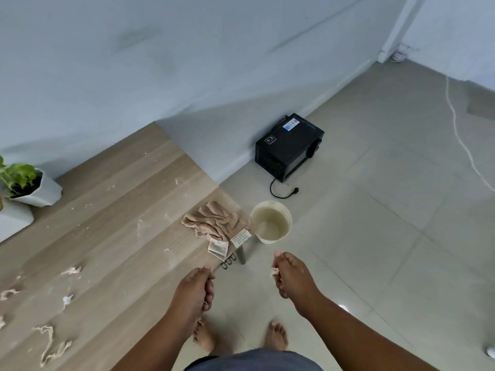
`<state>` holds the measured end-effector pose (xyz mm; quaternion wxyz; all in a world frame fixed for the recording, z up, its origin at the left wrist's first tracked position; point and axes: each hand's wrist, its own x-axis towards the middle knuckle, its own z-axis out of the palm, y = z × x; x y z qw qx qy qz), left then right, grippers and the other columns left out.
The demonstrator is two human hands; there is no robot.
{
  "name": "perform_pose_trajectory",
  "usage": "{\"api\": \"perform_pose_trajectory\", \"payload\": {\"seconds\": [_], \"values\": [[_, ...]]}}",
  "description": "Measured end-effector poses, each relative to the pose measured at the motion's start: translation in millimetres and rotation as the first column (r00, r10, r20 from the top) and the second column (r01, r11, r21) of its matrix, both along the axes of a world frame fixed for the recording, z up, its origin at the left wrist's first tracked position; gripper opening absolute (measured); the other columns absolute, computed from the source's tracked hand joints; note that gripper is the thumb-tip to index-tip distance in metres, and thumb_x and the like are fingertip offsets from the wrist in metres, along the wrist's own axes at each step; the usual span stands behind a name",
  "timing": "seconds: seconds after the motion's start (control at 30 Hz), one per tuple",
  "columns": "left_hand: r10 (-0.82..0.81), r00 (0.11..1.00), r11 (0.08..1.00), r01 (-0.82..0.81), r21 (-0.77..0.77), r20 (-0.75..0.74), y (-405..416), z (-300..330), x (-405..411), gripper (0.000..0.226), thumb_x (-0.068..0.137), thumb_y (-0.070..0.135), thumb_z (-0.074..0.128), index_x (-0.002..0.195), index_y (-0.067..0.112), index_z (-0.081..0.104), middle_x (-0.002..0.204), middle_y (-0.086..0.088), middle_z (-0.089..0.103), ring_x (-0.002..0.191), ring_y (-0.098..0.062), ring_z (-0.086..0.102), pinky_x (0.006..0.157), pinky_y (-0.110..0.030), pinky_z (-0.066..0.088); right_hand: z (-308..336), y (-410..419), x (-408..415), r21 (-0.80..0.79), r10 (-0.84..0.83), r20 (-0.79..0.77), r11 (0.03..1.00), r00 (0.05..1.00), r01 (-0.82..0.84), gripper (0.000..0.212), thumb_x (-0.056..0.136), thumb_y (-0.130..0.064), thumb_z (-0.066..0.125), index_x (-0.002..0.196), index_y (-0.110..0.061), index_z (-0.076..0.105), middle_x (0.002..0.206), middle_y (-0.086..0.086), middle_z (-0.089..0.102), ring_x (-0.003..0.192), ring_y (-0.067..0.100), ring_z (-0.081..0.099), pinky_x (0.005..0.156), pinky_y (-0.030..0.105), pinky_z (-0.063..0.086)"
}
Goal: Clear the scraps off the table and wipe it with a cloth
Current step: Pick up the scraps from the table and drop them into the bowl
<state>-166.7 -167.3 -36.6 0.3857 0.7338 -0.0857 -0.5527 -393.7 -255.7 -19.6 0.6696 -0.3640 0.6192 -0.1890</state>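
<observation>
Where table [112,210] ends, bucket [271,222] on floor — inside unclear, potted plant [25,184] far L

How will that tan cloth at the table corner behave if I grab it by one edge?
The tan cloth lies crumpled in soft folds, so it will likely hang limp rather than lift flat. It overlaps the paper slips at the table corner, so dragging it may pull them off toward the bucket.

Worktop [112,210]: pale wood-grain, dusted with crumbs. Cloth [214,220]: tan, crumpled, lying at the worktop's far right corner. Scraps [51,341]: beige torn strips and bits, scattered along the worktop's near left part. Small scrap [275,271]: pinched in right hand [290,277], off the worktop's right edge.
</observation>
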Motion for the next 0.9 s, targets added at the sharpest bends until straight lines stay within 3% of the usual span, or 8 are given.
{"api": "perform_pose_trajectory", "payload": {"seconds": [0.37,0.9], "values": [[-0.119,0.992,0.993,0.118,-0.014,-0.041,-32,11,-108,0.025,0.106,0.029,0.054,0.091,0.009,0.058,0.057,-0.001,0.049,0.045,-0.012,0.040,0.044,-0.021,0.025,-12,-11,-84,0.053,-0.115,0.086,0.992,0.990,0.111,0.036,0.106,-0.038,0.053,0.077,-0.017,0.055,0.065,0.003,0.053,0.047,0.013,0.036,0.045,0.023,0.026],[-0.147,0.979,0.989,0.144,-0.028,-0.142,-113,-1,-135,0.016,0.099,0.019,0.058,0.086,0.016,0.065,0.066,-0.003,0.058,0.048,-0.012,0.048,0.043,-0.022,0.030,-1,-57,-121,0.052,-0.269,0.098,0.963,0.958,0.265,0.032,0.106,-0.037,0.054,0.083,-0.015,0.057,0.069,0.005,0.055,0.049,0.012,0.038,0.047,0.024,0.026]]}}
